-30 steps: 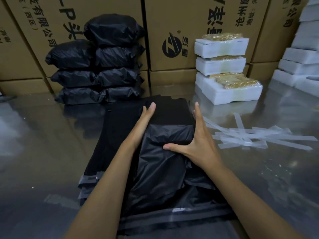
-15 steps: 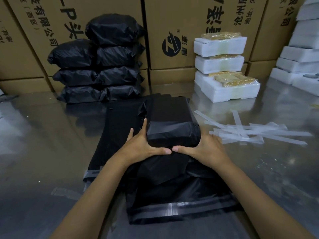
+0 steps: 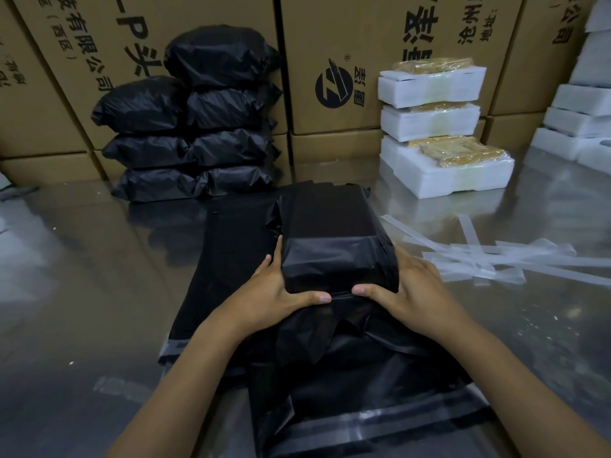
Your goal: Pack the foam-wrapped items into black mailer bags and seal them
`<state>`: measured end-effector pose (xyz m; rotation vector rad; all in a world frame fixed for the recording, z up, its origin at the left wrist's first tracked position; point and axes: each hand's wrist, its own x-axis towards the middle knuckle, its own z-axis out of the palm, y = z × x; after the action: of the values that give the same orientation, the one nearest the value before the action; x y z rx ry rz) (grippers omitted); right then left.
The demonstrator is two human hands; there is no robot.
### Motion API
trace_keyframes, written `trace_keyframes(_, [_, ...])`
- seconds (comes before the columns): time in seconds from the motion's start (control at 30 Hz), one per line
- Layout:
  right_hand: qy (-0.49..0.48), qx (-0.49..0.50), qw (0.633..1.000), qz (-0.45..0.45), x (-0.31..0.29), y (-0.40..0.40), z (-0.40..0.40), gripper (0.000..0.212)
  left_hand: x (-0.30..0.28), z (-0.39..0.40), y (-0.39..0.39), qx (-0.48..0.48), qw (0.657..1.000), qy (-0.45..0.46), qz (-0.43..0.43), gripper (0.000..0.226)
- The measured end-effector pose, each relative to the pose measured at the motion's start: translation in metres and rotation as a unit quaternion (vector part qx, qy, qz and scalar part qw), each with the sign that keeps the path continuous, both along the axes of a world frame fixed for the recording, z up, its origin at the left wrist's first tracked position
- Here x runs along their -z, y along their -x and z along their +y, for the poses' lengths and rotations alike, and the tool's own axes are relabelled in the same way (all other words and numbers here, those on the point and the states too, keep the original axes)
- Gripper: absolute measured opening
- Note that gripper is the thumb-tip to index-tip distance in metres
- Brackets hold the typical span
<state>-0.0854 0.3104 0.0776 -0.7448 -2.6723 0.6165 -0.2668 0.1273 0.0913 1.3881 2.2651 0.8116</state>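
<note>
Far across the scene we saw a wall of cardboard boxes (image 3: 205,44) printed with black characters. Before them spread the shiny metal table (image 3: 82,292). On its far left stood a pile of filled black bags (image 3: 198,127), stacked several high against the boxes. At far right we saw three foam-wrapped items (image 3: 443,127) stacked, each white block holding something yellow under clear film, and more white foam blocks (image 3: 575,120) at the right edge. A stack of flat black mailer bags (image 3: 231,266) lay in the middle, and on it rested the mailer bag being packed (image 3: 330,246), block-shaped at its far end, its loose mouth and grey seal strip (image 3: 380,428) toward us. To its right lay a scatter of clear peeled strips (image 3: 496,259), just beside our right hand.

Our left hand (image 3: 277,292) clasped the block's near left corner, thumb along its near edge. Our right hand (image 3: 406,292) grasped the near right corner likewise, thumb tips almost meeting.

A second before, both hands had lain farther out along the sides with fingers straight, the right thumb across the top; half a second before, they already held this clasp.
</note>
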Motion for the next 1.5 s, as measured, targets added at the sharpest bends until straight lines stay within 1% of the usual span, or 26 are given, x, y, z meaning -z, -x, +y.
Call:
trace_keyframes(0.07, [0.004, 0.001, 1.000, 0.004, -0.001, 0.002, 0.001, 0.114, -0.002, -0.003, 0.000, -0.009, 1.000, -0.016, -0.009, 0.103])
trace_keyframes(0.13, [0.010, -0.002, 1.000, 0.003, 0.000, 0.003, 0.000, 0.114, -0.001, -0.004, -0.001, 0.000, 1.000, -0.025, 0.012, 0.097])
trace_keyframes(0.23, [0.026, -0.016, 0.999, -0.021, 0.005, 0.002, 0.000, 0.113, 0.002, -0.004, -0.004, 0.014, 0.999, 0.008, 0.043, 0.094])
trace_keyframes(0.33, [0.034, -0.007, 0.999, -0.040, 0.008, 0.003, 0.000, 0.115, 0.002, -0.003, -0.003, 0.021, 0.998, 0.012, 0.059, 0.094])
trace_keyframes(0.43, [0.008, -0.003, 0.999, -0.040, 0.007, 0.002, -0.001, 0.115, 0.004, -0.002, -0.002, 0.023, 0.996, 0.016, 0.080, 0.100])
trace_keyframes(0.57, [-0.014, 0.006, 0.999, -0.030, 0.007, -0.001, -0.003, 0.106, 0.006, -0.004, -0.001, -0.011, 0.996, 0.022, 0.085, 0.115])
trace_keyframes(0.67, [-0.015, 0.002, 1.000, 0.003, 0.006, -0.003, -0.006, 0.101, 0.005, -0.005, -0.004, -0.020, 0.997, 0.010, 0.079, 0.115])
trace_keyframes(0.7, [0.012, -0.007, 1.000, 0.028, 0.004, -0.004, -0.006, 0.101, 0.004, -0.007, -0.003, -0.017, 0.997, 0.007, 0.070, 0.113])
trace_keyframes(0.73, [0.061, -0.016, 0.996, 0.055, 0.001, -0.007, -0.006, 0.105, 0.002, -0.011, -0.002, -0.010, 0.999, 0.004, 0.051, 0.113])
trace_keyframes(0.8, [0.187, -0.019, 0.975, 0.115, -0.007, -0.016, -0.004, 0.115, -0.003, -0.023, 0.002, -0.011, 1.000, -0.007, -0.003, 0.110])
trace_keyframes(0.83, [0.236, -0.015, 0.960, 0.147, -0.011, -0.020, -0.003, 0.111, -0.007, -0.031, 0.004, -0.025, 0.999, -0.020, -0.020, 0.105])
trace_keyframes(0.87, [0.264, -0.009, 0.948, 0.176, -0.015, -0.024, -0.001, 0.097, -0.010, -0.038, 0.005, -0.041, 0.998, -0.048, -0.030, 0.093])
trace_keyframes(0.9, [0.271, -0.005, 0.940, 0.208, -0.016, -0.029, 0.000, 0.074, -0.012, -0.044, 0.006, -0.052, 0.994, -0.086, -0.040, 0.078])
trace_keyframes(0.93, [0.252, -0.006, 0.938, 0.236, -0.017, -0.033, 0.002, 0.046, -0.014, -0.050, 0.006, -0.050, 0.989, -0.128, -0.053, 0.059])
trace_keyframes(0.97, [0.227, -0.009, 0.940, 0.253, -0.019, -0.037, 0.003, 0.024, -0.015, -0.056, 0.005, -0.037, 0.984, -0.163, -0.066, 0.040])
trace_keyframes(1.0, [0.202, -0.018, 0.945, 0.255, -0.019, -0.043, 0.004, 0.023, -0.016, -0.063, 0.004, -0.016, 0.981, -0.178, -0.081, 0.026])
trace_keyframes(1.03, [0.190, -0.032, 0.951, 0.244, -0.018, -0.049, 0.004, 0.032, -0.017, -0.071, 0.004, 0.012, 0.982, -0.167, -0.088, 0.028])
trace_keyframes(1.1, [0.198, -0.074, 0.957, 0.199, -0.019, -0.059, 0.001, 0.047, -0.018, -0.085, 0.001, 0.076, 0.989, -0.090, -0.093, 0.057])
trace_keyframes(1.13, [0.205, -0.097, 0.958, 0.174, -0.019, -0.064, 0.001, 0.051, -0.018, -0.091, 0.000, 0.097, 0.990, -0.047, -0.093, 0.068])
trace_keyframes(1.17, [0.211, -0.115, 0.959, 0.151, -0.018, -0.068, 0.000, 0.054, -0.017, -0.093, -0.001, 0.111, 0.989, -0.015, -0.093, 0.076])
trace_keyframes(1.23, [0.213, -0.145, 0.961, 0.102, -0.017, -0.076, -0.002, 0.060, -0.017, -0.096, -0.003, 0.125, 0.986, 0.031, -0.102, 0.084])
trace_keyframes(1.3, [0.210, -0.165, 0.961, 0.069, -0.016, -0.081, -0.002, 0.066, -0.017, -0.097, -0.005, 0.139, 0.983, 0.063, -0.101, 0.082])
trace_keyframes(1.37, [0.209, -0.171, 0.961, 0.052, -0.015, -0.084, -0.002, 0.066, -0.020, -0.097, -0.007, 0.149, 0.980, 0.081, -0.107, 0.075])
trace_keyframes(1.43, [0.204, -0.179, 0.962, 0.038, -0.014, -0.084, -0.003, 0.051, -0.021, -0.098, -0.009, 0.143, 0.980, 0.073, -0.117, 0.065])
trace_keyframes(1.5, [0.191, -0.182, 0.964, 0.037, -0.013, -0.083, -0.005, 0.033, -0.023, -0.097, -0.015, 0.121, 0.986, 0.036, -0.109, 0.048])
